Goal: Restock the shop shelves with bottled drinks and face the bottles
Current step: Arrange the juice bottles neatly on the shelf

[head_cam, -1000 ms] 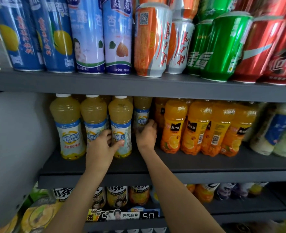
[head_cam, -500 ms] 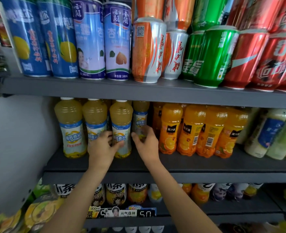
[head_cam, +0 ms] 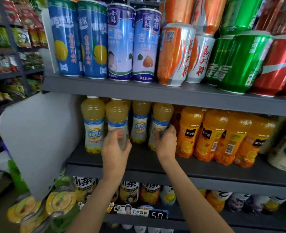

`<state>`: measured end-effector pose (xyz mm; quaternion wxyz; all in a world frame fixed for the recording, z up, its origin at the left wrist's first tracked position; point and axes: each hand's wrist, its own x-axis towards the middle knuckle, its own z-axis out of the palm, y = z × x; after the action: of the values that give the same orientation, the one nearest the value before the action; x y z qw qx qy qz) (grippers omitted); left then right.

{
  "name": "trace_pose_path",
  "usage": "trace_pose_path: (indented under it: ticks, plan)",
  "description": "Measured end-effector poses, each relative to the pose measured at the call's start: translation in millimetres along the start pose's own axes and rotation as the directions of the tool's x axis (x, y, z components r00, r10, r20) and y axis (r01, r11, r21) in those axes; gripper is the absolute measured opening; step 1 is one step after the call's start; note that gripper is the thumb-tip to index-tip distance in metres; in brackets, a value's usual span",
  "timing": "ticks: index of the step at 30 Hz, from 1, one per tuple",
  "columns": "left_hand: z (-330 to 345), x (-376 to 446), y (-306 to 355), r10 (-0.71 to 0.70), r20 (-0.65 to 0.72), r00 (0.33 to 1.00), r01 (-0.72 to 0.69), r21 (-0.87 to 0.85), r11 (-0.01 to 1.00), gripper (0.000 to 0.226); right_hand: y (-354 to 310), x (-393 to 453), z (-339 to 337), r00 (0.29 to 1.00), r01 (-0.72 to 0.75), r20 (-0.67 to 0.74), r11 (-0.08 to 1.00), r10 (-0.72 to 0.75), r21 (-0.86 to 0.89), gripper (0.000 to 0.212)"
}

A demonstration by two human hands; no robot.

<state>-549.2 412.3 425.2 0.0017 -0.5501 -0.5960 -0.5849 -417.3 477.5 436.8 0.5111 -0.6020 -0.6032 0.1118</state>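
Four clear plastic bottles of cloudy yellow juice, with white caps and blue-and-white labels, are seen upright in a row on the grey metal middle shelf (head_cam: 155,163). The second bottle (head_cam: 116,115) is gripped low by the curled fingers of the left hand (head_cam: 116,148); the fourth bottle (head_cam: 161,115) is clasped at its label by the right hand (head_cam: 166,143). Orange juice bottles (head_cam: 209,133) stand at three o'clock, tall drink cans (head_cam: 120,42) at twelve o'clock.

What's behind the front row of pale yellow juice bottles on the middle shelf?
More of the same bottles show through the gaps behind the front row; how deep they go is hidden.
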Motion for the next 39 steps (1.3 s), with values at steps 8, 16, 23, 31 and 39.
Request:
trace_pose_path:
  ticks: [8, 16, 23, 31, 39]
  plan:
    - [-14, 15, -21, -0.089, 0.089, 0.992, 0.066, 0.236, 0.969, 0.066, -28, -49, 13, 0.909, 0.377, -0.167, 0.924, -0.382, -0.058, 0.051]
    - [-10, 27, -14, -0.245, 0.126, 0.961, 0.187, 0.352, 0.917, 0.054, -51, -5, 61, 0.986, -0.093, 0.137, 0.996, 0.094, -0.012, 0.064]
    - [-10, 28, -19, -0.212, 0.128, 0.969, 0.161, 0.325, 0.932, 0.051, -49, -22, 58, 0.996, -0.033, 0.076, 0.994, 0.041, -0.108, 0.035]
    - [-22, 10, -19, -0.124, 0.097, 0.987, 0.112, 0.12, 0.986, 0.055, -35, -69, 12, 0.983, 0.138, 0.116, 0.99, -0.14, 0.026, 0.038]
    - [-44, 8, -7, -0.103, 0.155, 0.982, 0.126, -0.141, 0.982, 0.052, -43, -68, 3, 0.833, 0.19, 0.449, 0.93, -0.323, 0.316, 0.043]
